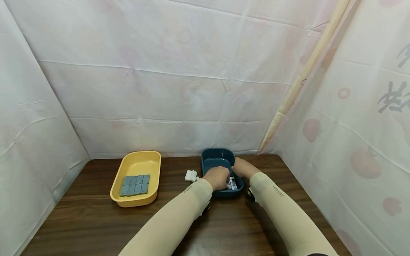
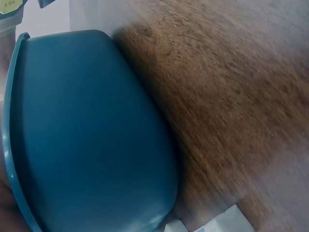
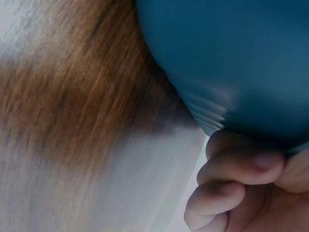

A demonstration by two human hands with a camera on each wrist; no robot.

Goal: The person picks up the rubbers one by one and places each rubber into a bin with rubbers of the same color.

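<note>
A dark blue tray (image 1: pixel 214 163) stands on the table before me. My left hand (image 1: pixel 219 177) is over its near left part, knuckles up. Its fingertips are hidden in the head view, and the left wrist view shows mostly the tray's outer wall (image 2: pixel 91 130). Beside that hand, in the tray's near end, lie small white pieces with dark printed marks (image 1: pixel 232 183). At the tray's right side my right hand (image 1: pixel 242 168) grips the rim, its fingers (image 3: pixel 241 166) curled against the outside in the right wrist view.
Small white blocks (image 1: pixel 190 175) lie on the wooden table (image 1: pixel 179 220) left of the blue tray. Farther left stands a yellow tray (image 1: pixel 139 157) with several grey-blue blocks (image 1: pixel 135 185) in rows. White sheets (image 1: pixel 160 99) enclose the back and sides.
</note>
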